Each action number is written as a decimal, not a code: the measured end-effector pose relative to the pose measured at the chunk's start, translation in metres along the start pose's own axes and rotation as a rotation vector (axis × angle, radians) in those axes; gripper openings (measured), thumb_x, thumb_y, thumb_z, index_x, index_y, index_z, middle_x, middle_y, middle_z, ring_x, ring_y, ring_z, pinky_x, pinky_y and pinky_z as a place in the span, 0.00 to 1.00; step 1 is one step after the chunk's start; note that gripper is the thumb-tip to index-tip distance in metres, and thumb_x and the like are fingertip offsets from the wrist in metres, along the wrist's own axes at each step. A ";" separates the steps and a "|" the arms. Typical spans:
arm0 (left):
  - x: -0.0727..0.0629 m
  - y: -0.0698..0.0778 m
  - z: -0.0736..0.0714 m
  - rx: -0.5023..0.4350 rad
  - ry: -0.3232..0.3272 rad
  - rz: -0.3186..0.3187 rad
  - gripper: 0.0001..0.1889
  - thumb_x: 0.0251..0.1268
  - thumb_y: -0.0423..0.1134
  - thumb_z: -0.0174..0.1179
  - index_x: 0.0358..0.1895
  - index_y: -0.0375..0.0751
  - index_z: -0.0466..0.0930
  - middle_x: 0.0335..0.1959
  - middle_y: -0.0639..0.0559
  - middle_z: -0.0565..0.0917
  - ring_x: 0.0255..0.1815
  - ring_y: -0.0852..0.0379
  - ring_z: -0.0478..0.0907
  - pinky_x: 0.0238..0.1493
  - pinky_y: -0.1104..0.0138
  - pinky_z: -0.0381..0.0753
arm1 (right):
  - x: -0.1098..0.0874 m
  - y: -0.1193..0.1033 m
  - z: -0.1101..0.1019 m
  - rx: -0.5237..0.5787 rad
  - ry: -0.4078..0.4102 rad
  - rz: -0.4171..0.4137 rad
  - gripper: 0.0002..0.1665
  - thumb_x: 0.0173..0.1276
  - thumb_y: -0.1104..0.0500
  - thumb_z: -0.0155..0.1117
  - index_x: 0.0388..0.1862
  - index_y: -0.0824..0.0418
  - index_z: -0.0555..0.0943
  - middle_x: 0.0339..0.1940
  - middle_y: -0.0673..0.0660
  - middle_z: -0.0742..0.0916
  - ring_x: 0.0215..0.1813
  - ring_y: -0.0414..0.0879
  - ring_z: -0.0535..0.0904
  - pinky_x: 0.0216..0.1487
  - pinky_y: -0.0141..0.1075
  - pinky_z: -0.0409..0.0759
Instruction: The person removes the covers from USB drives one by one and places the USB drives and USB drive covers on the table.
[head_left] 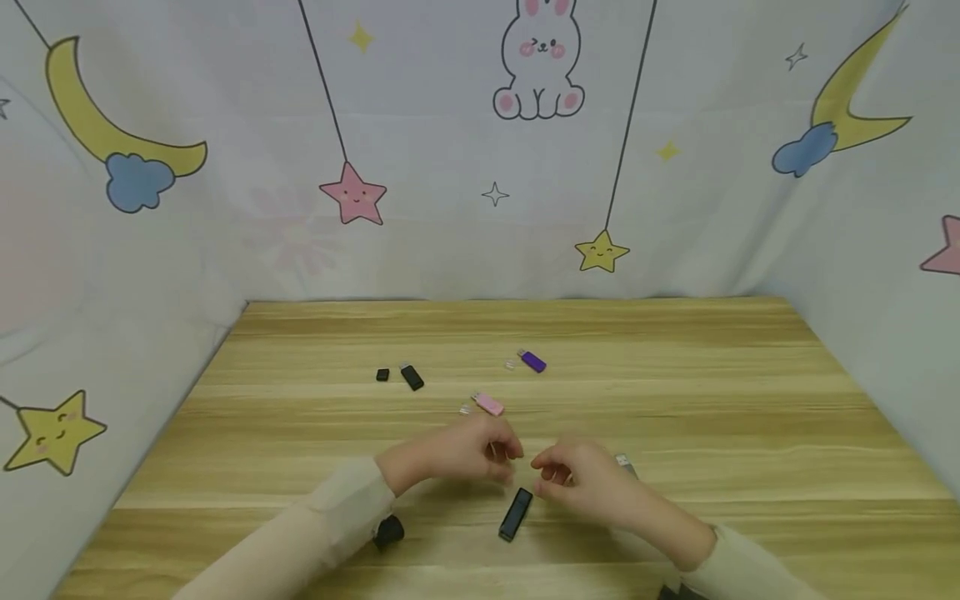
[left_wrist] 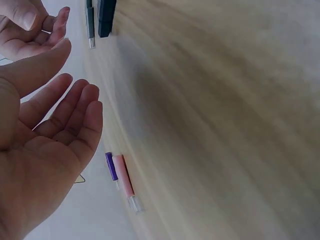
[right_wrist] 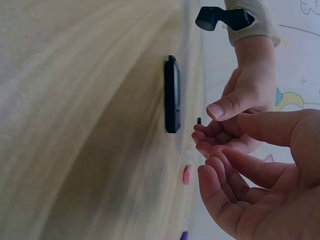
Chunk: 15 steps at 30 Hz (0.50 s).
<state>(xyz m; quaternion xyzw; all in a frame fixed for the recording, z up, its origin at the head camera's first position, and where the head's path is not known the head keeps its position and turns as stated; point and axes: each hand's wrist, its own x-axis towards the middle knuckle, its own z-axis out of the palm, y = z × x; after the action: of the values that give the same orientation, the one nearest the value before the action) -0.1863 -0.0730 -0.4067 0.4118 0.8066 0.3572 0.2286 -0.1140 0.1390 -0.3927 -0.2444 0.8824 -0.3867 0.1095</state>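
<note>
Both hands hover just above the wooden table, fingertips facing each other with a small gap. My left hand has loosely bent fingers and holds nothing; its palm shows in the left wrist view. The right hand mirrors it, fingers slightly curled around air. Below the gap lies a long black USB stick, seen edge-on in the right wrist view. Partly hidden behind the right hand is a grey USB stick, its metal plug showing. Beyond the left hand lies a pink USB stick, with a clear cap beside its plug.
Farther back lie a purple USB stick with a clear cap, and a black USB stick with a small black cap. A printed cloth hangs behind the table. A dark camera sits at the left cuff.
</note>
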 end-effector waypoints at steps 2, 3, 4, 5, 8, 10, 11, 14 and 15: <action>-0.001 -0.001 0.002 0.014 -0.012 0.004 0.13 0.52 0.29 0.71 0.42 0.32 0.83 0.38 0.47 0.83 0.37 0.61 0.78 0.40 0.73 0.77 | -0.001 0.002 0.003 0.003 -0.014 0.019 0.17 0.64 0.58 0.67 0.44 0.71 0.82 0.31 0.48 0.82 0.33 0.36 0.75 0.34 0.29 0.76; -0.002 -0.002 0.002 0.022 -0.017 0.004 0.14 0.52 0.29 0.71 0.43 0.32 0.83 0.38 0.47 0.83 0.37 0.60 0.78 0.40 0.73 0.77 | -0.002 0.002 0.004 0.010 -0.022 0.032 0.17 0.64 0.58 0.67 0.44 0.71 0.82 0.30 0.48 0.82 0.33 0.36 0.75 0.34 0.29 0.76; -0.002 -0.002 0.003 0.030 -0.023 0.002 0.14 0.51 0.30 0.71 0.43 0.33 0.83 0.38 0.48 0.83 0.38 0.61 0.78 0.41 0.73 0.77 | -0.002 0.003 0.005 0.022 -0.031 0.048 0.18 0.64 0.57 0.67 0.45 0.71 0.82 0.31 0.48 0.82 0.33 0.36 0.75 0.34 0.29 0.76; -0.003 -0.002 0.004 0.036 -0.027 0.002 0.14 0.51 0.30 0.72 0.43 0.33 0.83 0.38 0.49 0.83 0.38 0.61 0.77 0.41 0.73 0.77 | -0.002 0.004 0.007 0.029 -0.040 0.056 0.18 0.64 0.57 0.67 0.45 0.71 0.81 0.31 0.48 0.82 0.33 0.36 0.75 0.33 0.29 0.76; -0.004 -0.003 0.007 0.044 -0.039 0.005 0.15 0.50 0.29 0.72 0.44 0.33 0.83 0.39 0.49 0.82 0.39 0.62 0.77 0.42 0.73 0.77 | -0.002 0.006 0.010 0.041 -0.054 0.068 0.18 0.63 0.58 0.68 0.44 0.71 0.81 0.30 0.49 0.83 0.32 0.36 0.75 0.33 0.29 0.76; -0.005 -0.002 0.008 0.048 -0.047 0.018 0.16 0.50 0.29 0.72 0.44 0.33 0.83 0.39 0.48 0.82 0.39 0.62 0.77 0.43 0.73 0.76 | -0.001 0.007 0.011 0.050 -0.065 0.069 0.18 0.63 0.59 0.68 0.44 0.72 0.81 0.30 0.50 0.83 0.32 0.36 0.75 0.33 0.29 0.76; -0.005 -0.002 0.009 0.049 -0.051 0.026 0.17 0.49 0.29 0.72 0.44 0.32 0.82 0.39 0.48 0.83 0.39 0.62 0.77 0.43 0.73 0.76 | 0.000 0.007 0.012 0.052 -0.072 0.069 0.18 0.62 0.59 0.68 0.44 0.72 0.81 0.30 0.50 0.83 0.32 0.36 0.75 0.33 0.29 0.76; -0.006 -0.003 0.011 0.038 -0.067 0.032 0.18 0.48 0.29 0.73 0.45 0.31 0.82 0.39 0.47 0.83 0.39 0.63 0.77 0.43 0.74 0.76 | 0.000 0.007 0.014 0.060 -0.092 0.073 0.18 0.62 0.59 0.69 0.44 0.74 0.81 0.30 0.51 0.83 0.31 0.36 0.76 0.33 0.29 0.76; -0.006 -0.003 0.012 0.032 -0.072 0.030 0.18 0.48 0.29 0.73 0.45 0.31 0.82 0.39 0.47 0.83 0.39 0.63 0.77 0.44 0.74 0.76 | 0.000 0.007 0.014 0.062 -0.099 0.077 0.19 0.62 0.59 0.69 0.44 0.74 0.81 0.30 0.51 0.83 0.31 0.37 0.76 0.33 0.29 0.77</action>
<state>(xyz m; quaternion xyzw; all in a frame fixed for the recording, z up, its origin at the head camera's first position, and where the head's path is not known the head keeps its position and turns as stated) -0.1763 -0.0748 -0.4161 0.4399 0.7973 0.3324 0.2454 -0.1114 0.1344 -0.4075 -0.2258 0.8721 -0.3970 0.1754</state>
